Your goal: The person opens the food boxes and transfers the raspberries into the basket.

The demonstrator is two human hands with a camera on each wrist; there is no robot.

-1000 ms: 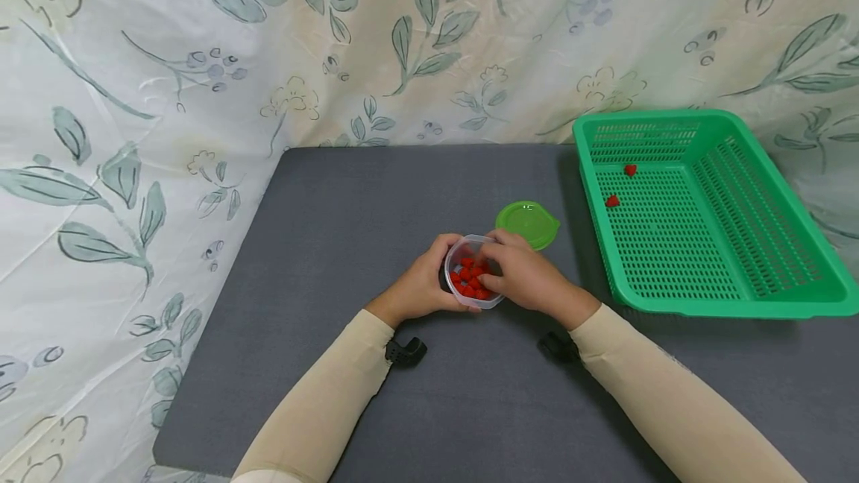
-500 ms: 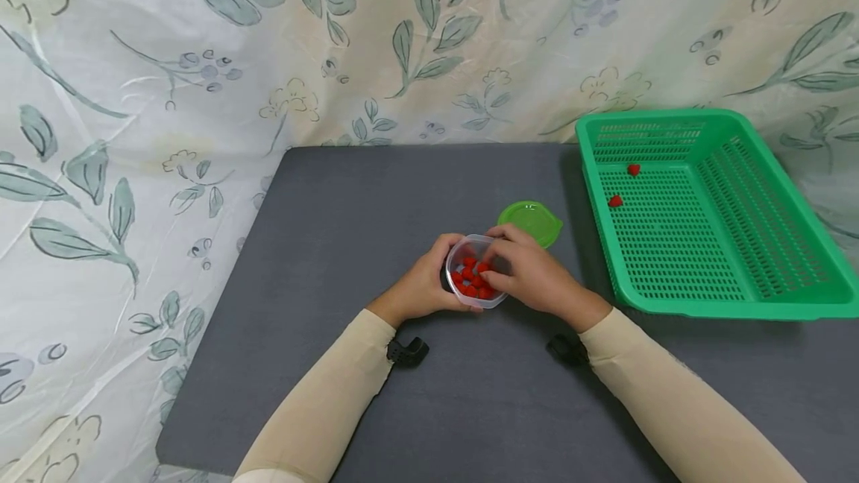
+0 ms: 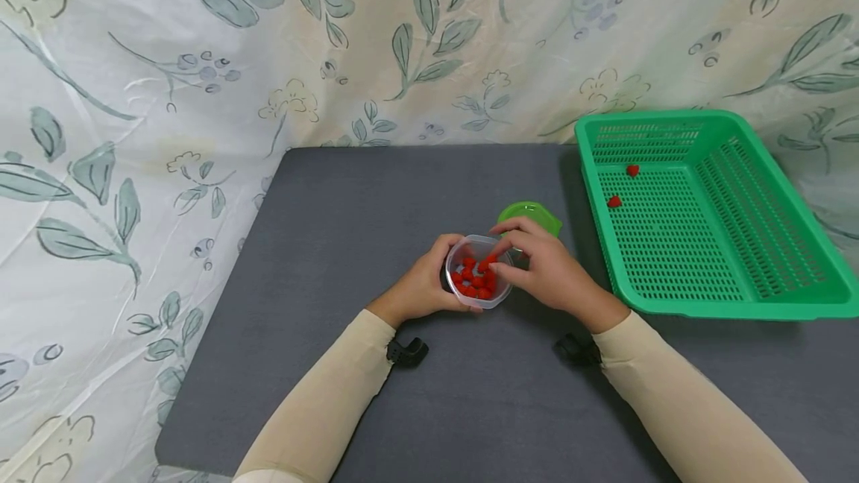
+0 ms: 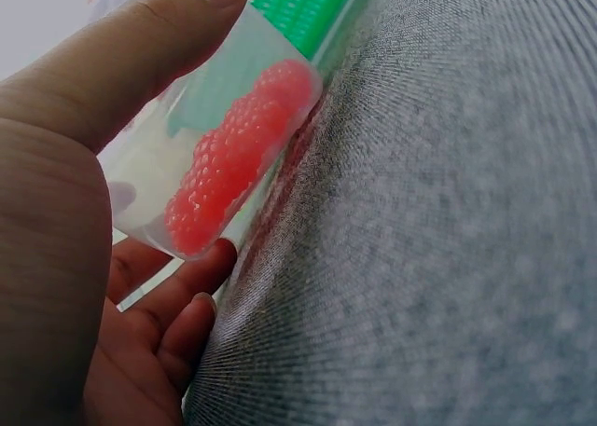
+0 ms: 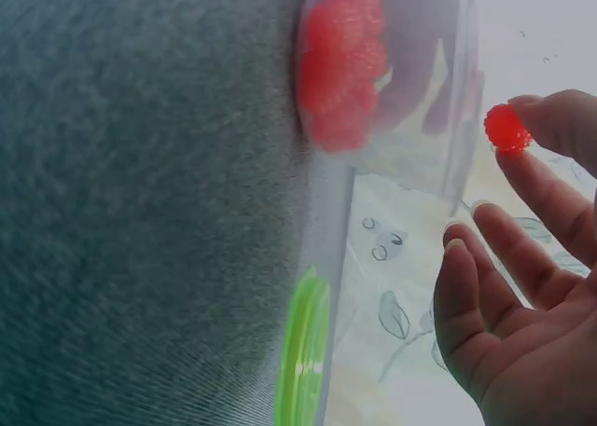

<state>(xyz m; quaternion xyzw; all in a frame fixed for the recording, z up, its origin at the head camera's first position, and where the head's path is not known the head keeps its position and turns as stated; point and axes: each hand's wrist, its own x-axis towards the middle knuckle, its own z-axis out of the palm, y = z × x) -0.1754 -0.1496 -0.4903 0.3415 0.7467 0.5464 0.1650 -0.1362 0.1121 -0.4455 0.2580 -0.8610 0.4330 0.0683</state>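
Note:
My left hand grips a small clear plastic tub around its side, thumb on one face and fingers on the other. Inside lie several bumpy red raspberries, seen through the wall in both wrist views. My right hand is over the tub's right rim. Between its thumb and index finger it pinches one raspberry, just outside the tub's mouth in the right wrist view. The other fingers of that hand are spread and lightly bent.
A green lid lies on the grey table behind my right hand, partly covered by it. To the right stands a green slatted basket, with a red piece and another red piece near its left side. A patterned curtain hangs behind.
The right hand has come up and rightward from inside the tub, now with a raspberry between its fingertips. The left hand and tub have stayed put.

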